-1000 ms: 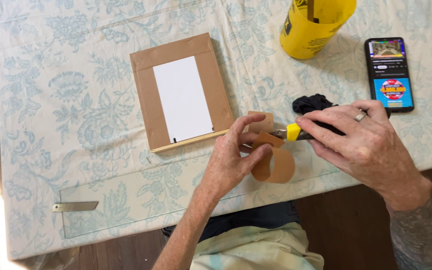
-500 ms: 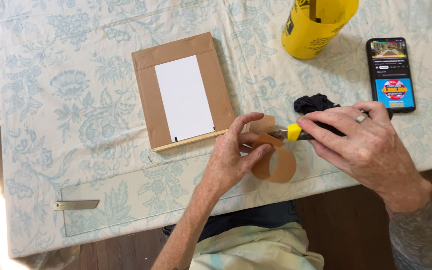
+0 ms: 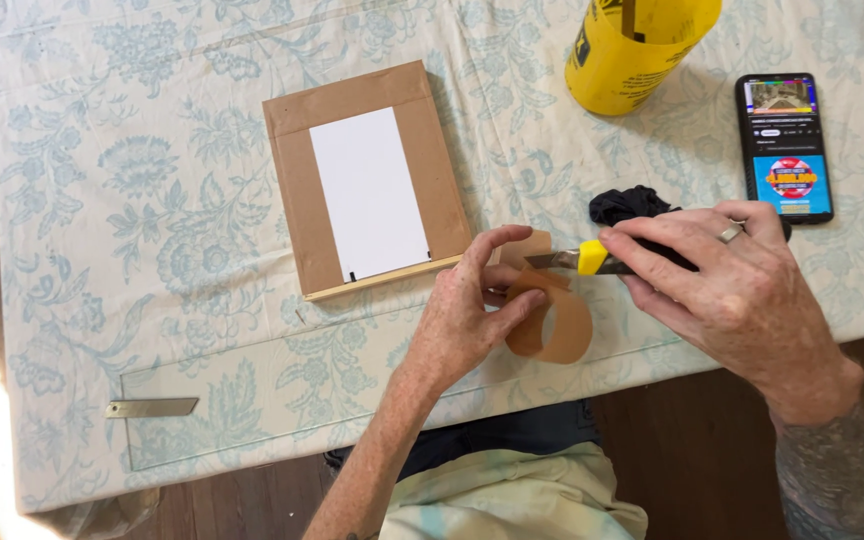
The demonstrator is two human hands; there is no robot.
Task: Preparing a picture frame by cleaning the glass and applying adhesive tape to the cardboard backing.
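Observation:
My left hand (image 3: 467, 310) grips a roll of brown paper tape (image 3: 552, 320) near the table's front edge, with a short strip pulled up from it. My right hand (image 3: 732, 290), a ring on one finger, is closed around a yellow and black utility knife (image 3: 592, 260). The knife's blade points left and touches the tape strip by my left fingers. A brown paper-backed board (image 3: 367, 180) with a white rectangle at its middle lies flat just left of my hands.
A floral blue-and-white cloth (image 3: 152, 200) covers the table. A yellow container (image 3: 632, 50) stands at the back right. A phone (image 3: 787, 145) with a lit screen lies at the right. A black crumpled thing (image 3: 627, 205) sits behind the knife. A metal strip (image 3: 152, 407) lies at front left.
Both hands stay at the tape roll with only slight shifts. The knife stays against the strip.

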